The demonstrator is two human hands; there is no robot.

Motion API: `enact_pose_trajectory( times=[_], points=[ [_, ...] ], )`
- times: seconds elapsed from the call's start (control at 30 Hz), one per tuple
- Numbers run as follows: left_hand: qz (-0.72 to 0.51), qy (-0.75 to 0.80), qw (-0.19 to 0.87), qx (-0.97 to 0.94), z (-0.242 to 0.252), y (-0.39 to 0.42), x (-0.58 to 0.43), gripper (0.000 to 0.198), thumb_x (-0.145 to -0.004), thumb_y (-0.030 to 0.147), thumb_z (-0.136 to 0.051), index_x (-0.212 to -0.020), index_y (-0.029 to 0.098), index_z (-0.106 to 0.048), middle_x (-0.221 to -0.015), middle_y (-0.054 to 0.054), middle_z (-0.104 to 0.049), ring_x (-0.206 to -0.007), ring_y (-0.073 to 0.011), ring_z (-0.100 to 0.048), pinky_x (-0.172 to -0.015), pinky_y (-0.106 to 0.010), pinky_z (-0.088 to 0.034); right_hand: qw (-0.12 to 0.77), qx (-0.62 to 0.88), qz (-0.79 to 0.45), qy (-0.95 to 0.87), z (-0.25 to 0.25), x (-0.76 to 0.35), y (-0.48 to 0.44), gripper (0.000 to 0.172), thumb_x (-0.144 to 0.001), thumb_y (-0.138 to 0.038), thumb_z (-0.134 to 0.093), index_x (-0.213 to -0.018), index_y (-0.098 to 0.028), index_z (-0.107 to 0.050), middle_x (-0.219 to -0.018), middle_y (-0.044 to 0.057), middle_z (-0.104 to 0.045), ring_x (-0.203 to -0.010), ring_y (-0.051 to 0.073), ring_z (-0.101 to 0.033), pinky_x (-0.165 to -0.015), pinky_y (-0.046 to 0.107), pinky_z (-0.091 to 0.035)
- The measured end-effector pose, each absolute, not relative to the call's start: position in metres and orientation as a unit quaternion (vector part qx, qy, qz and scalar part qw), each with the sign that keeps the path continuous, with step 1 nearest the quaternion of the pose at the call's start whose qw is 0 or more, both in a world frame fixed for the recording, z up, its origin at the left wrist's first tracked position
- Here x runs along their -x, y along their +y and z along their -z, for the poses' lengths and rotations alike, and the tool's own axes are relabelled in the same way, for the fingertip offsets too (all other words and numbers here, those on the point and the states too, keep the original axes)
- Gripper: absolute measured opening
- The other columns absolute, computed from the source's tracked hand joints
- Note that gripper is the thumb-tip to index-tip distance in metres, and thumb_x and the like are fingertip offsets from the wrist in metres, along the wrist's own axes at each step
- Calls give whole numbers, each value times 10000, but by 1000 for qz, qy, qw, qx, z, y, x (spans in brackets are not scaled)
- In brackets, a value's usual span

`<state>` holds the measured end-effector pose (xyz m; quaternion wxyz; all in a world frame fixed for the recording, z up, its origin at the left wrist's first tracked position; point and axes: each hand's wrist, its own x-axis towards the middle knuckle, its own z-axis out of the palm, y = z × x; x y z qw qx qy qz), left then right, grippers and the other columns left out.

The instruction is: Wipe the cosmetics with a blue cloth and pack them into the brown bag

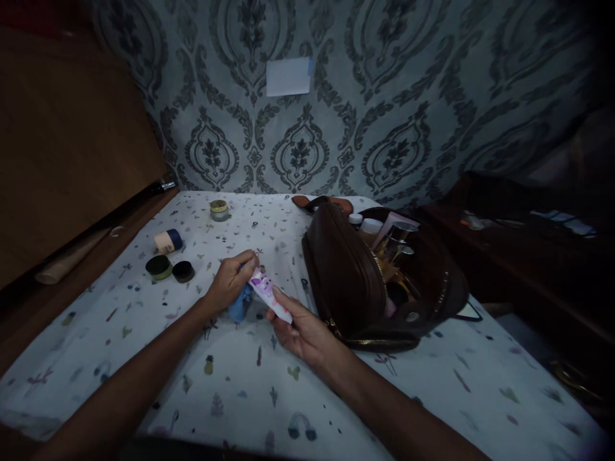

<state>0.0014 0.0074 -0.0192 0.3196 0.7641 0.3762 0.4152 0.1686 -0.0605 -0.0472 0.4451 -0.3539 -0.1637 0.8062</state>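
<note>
White-and-purple squeeze tube (269,293) pinched in my right hand (298,325) on the head cam, above the printed tablecloth (346,410) and left of my brown leather toiletry bag (341,275). My left hand (233,278) is curled closed on the tube's far end, some crumpled blue thing (237,308) underneath.

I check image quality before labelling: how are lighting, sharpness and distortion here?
Head view: dim, bluish light, the right edge near-black; head view: the tube is pale and fairly clear, any fine print unreadable; head view: the bag is shadowed inside, though a metallic cap catches highlights; head view: the forearms look stretched towards the edges, probably wide-angle distortion.
</note>
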Motion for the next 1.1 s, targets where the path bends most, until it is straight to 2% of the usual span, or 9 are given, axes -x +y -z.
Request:
enact_pose_trajectory(
  times=[0.1, 0.23, 0.33, 0.5, 0.6, 0.73, 0.83, 0.9, 1.1],
  points=[
    [-413, 376, 326, -763, 19, 9, 0, 338, -953, 435, -409, -718, 203, -482, -640, 39, -464, -621, -132, -444, -622, -262, -375, 453, 348, -799, -186, 47, -168, -62, 368, -721, -412, -847, -917, -161, -663, -613, -10, -661, -425, 62, -531, -374, 139, -379],
    [-396, 373, 343, -766, 15, 16, 5, 329, -933, 418, -410, -693, 202, -471, -639, 35, -457, -634, -136, -444, -621, -261, -372, 517, 379, -722, -261, 44, -163, -64, 453, -666, -473, -865, -946, -175, -669, -750, 6, -696, -647, 115, -646, -578, 199, -493],
    [-354, 373, 350, -783, 12, 18, 6, 339, -916, 421, -429, -656, 203, -444, -626, 39, -432, -631, -134, -427, -627, -261, -365, 549, 421, -626, -360, 43, -163, -63, 451, -641, -471, -860, -948, -196, -675, -824, -9, -672, -729, 125, -617, -642, 225, -475],
    [-300, 365, 354, -808, 12, 8, -3, 349, -917, 412, -455, -641, 200, -430, -607, 53, -394, -610, -122, -415, -609, -250, -342, 497, 476, -472, -550, 43, -166, -64, 343, -693, -362, -778, -971, -200, -659, -908, 10, -672, -807, 162, -583, -737, 282, -452],
    [-311, 378, 337, -805, 11, 0, -8, 321, -915, 441, -476, -709, 197, -509, -613, 52, -464, -621, -133, -457, -628, -257, -364, 474, 503, -406, -597, 42, -166, -66, 319, -694, -330, -767, -958, -203, -641, -882, 3, -664, -796, 166, -572, -736, 283, -448],
    [-382, 397, 332, -766, 10, -9, -13, 295, -915, 482, -496, -879, 203, -582, -727, 27, -580, -677, -157, -520, -672, -268, -419, 474, 511, -387, -604, 37, -166, -70, 491, -713, -278, -749, -1177, -220, -596, -880, -10, -624, -718, 136, -549, -649, 248, -440],
    [-443, 393, 357, -723, 6, -17, -18, 308, -934, 491, -467, -963, 214, -598, -862, -4, -628, -752, -170, -561, -714, -273, -450, 498, 476, -385, -614, 25, -169, -76, 657, -753, -216, -700, -1374, -247, -486, -940, 7, -612, -795, 148, -572, -650, 237, -469],
    [-468, 391, 367, -703, 2, -22, -24, 300, -949, 474, -451, -942, 217, -605, -890, -15, -633, -804, -177, -576, -746, -273, -459, 516, 455, -376, -621, 15, -175, -82, 696, -782, -209, -684, -1431, -266, -439, -1002, 21, -616, -859, 157, -582, -666, 233, -491],
    [-419, 365, 402, -728, -4, -43, -44, 225, -922, 405, -521, -883, 207, -621, -786, 1, -622, -724, -169, -576, -687, -266, -464, 555, 421, -318, -643, -12, -209, -107, 480, -835, -237, -675, -1301, -243, -562, -1165, 51, -629, -906, 147, -627, -773, 245, -530]
  ],
)
